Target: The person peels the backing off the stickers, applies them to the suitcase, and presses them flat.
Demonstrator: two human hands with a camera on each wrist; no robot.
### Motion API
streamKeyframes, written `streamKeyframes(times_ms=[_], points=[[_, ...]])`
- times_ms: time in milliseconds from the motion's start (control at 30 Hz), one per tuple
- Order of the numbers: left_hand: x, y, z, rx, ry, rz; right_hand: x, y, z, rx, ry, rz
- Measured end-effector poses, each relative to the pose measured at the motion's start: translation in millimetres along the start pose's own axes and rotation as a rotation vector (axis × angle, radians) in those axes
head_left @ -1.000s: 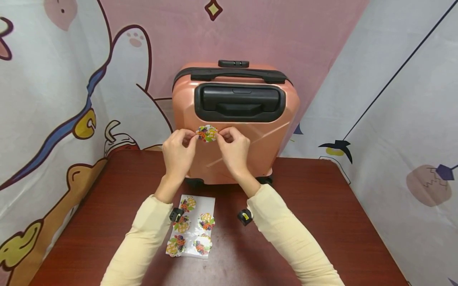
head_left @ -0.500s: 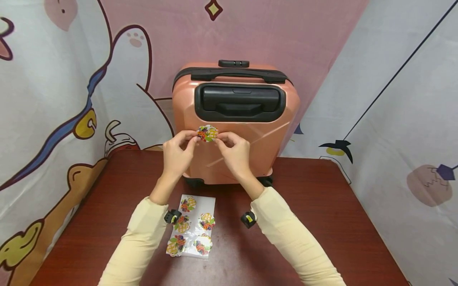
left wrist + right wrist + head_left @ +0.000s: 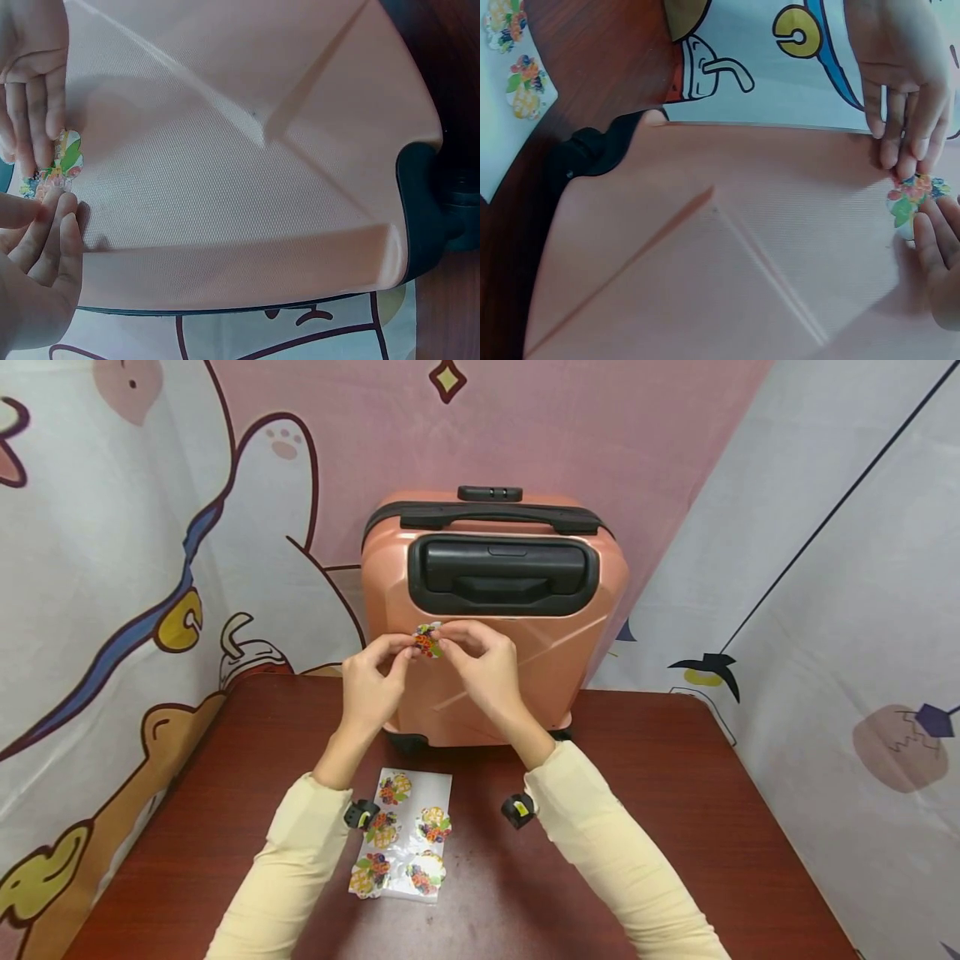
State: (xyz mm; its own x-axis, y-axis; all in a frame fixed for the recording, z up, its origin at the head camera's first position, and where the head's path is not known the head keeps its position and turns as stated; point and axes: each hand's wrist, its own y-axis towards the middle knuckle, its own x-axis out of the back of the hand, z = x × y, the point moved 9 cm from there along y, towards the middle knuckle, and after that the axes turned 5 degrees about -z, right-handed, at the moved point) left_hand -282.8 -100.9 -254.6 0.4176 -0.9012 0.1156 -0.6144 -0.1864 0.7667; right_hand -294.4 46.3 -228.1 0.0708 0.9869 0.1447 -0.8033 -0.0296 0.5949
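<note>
A scalloped fruit-print sticker (image 3: 426, 642) lies against the front of the peach-coloured suitcase (image 3: 525, 693), below its black handle recess. At the sticker's left edge, my left hand (image 3: 372, 685) pinches it between thumb and index finger. My right hand (image 3: 487, 672) reaches over the sticker's right part and touches it with extended fingers, covering that side. The left wrist view has the sticker (image 3: 69, 157) between the fingertips of both hands. In the right wrist view, fingers partly cover the sticker (image 3: 906, 206); whether its whole back touches the suitcase cannot be told.
On the brown tabletop (image 3: 637, 827), a white sticker sheet (image 3: 427, 787) with several similar fruit stickers lies in front of the suitcase. A cartoon-printed cloth (image 3: 300, 527) hangs behind and along the sides. Black wheels (image 3: 408, 743) support the suitcase.
My right hand has slid left from the sticker's right edge over its right part. My left fingertips have shifted only slightly at the left edge. The suitcase and sheet have stayed put.
</note>
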Motion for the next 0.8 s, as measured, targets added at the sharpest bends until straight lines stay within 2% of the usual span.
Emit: streamKeyframes(times_ms=[133,233,400,600,800], points=[[-0.1,0.0,-0.9,-0.008,-0.009,-0.007,-1,0.3,20,0.019,0.031,0.024],[-0.5,0.0,-0.1,0.000,-0.012,0.001,-2,0.2,21,0.006,0.037,0.042],[-0.7,0.5,1.1,0.018,-0.013,0.024,-5,-4.2,12,-0.047,0.031,0.073],[-0.6,-0.2,0.8,0.014,-0.008,0.039,-8,-14.2,-4,-0.111,-0.035,0.119],[-1.6,-0.7,1.4,0.029,-0.006,0.040,-8,-14.4,-5,-0.107,-0.009,0.138]])
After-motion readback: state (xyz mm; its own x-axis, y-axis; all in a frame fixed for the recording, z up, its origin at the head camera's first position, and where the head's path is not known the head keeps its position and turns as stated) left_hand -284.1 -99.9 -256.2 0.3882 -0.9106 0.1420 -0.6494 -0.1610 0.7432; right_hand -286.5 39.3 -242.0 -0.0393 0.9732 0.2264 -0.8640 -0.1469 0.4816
